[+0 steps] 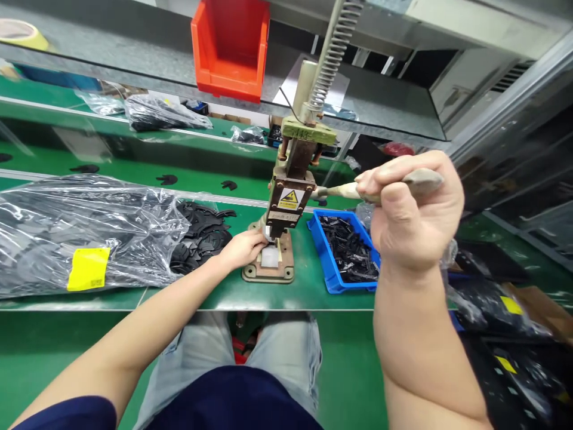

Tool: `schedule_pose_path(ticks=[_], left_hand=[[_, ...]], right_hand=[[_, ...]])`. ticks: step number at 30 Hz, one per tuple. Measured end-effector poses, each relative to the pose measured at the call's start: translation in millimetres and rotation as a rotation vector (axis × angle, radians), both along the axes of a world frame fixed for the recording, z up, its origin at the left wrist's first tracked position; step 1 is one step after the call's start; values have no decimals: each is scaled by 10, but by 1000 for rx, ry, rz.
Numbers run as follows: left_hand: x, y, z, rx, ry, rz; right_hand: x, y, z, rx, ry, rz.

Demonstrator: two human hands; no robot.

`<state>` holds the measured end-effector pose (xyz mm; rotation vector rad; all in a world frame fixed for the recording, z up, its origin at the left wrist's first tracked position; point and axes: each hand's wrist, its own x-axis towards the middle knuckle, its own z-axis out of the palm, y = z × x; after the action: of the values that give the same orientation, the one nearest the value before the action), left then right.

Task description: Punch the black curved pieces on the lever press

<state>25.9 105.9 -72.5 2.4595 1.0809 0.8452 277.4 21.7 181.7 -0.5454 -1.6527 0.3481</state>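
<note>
A hand-operated arbor press (290, 197) with a yellow warning label stands upright on the green bench. My right hand (414, 203) is wrapped round its lever (344, 191), which sticks out to the right of the press. My left hand (245, 248) reaches to the fixture under the ram, fingers drawn together at its left side. What those fingertips hold is hidden by the hand and the ram. A pale block (270, 257) sits at the front of the press base (268, 273).
Left of the press, flat black parts (201, 236) spill from a clear plastic bag (89, 227). A blue tray (331, 280) of small black parts stands at the right. Behind, several black pieces lie on a green strip (197, 173). An orange bin (230, 77) sits on the shelf above.
</note>
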Motion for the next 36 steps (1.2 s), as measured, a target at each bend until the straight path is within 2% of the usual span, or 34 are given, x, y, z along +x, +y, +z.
schedule_pose_path(ticks=[3,6,8,13,16,18,19,23,25,27,30,33,36], left_hand=[[23,16,29,28,47,-37],[16,42,51,36,49,-53],[13,51,62,40,42,-58],[32,5,104,30,55,-51],[-21,47,167,-1,89,-102],[-143,185,230,-35,152,-103],[-233,293,266,-45,196,-51],[-674,881,375,-99,449,375],[-840,1151,379,-150,553,463],[-923,1335,342,-187,611,477],[-929,1436,236,-231,667,451],[-897,1395,135,-255,674,385],[-897,1276,113,-269,645,299]], right_hand=[[-17,20,-76,-22,-17,-20],[-36,-50,-290,-1,-29,-59],[-44,-145,-526,37,-37,-98],[0,-354,-1265,126,-130,-164],[16,-373,-1538,141,-113,-209],[6,-357,-1607,150,-81,-225],[-3,-348,-1619,155,-68,-229],[-31,-327,-1617,176,-43,-241],[-34,-325,-1620,186,-34,-242],[-28,-325,-1630,188,-29,-245],[-10,-323,-1643,184,-47,-247],[1,-321,-1645,187,-58,-247],[-7,-316,-1637,191,-45,-246]])
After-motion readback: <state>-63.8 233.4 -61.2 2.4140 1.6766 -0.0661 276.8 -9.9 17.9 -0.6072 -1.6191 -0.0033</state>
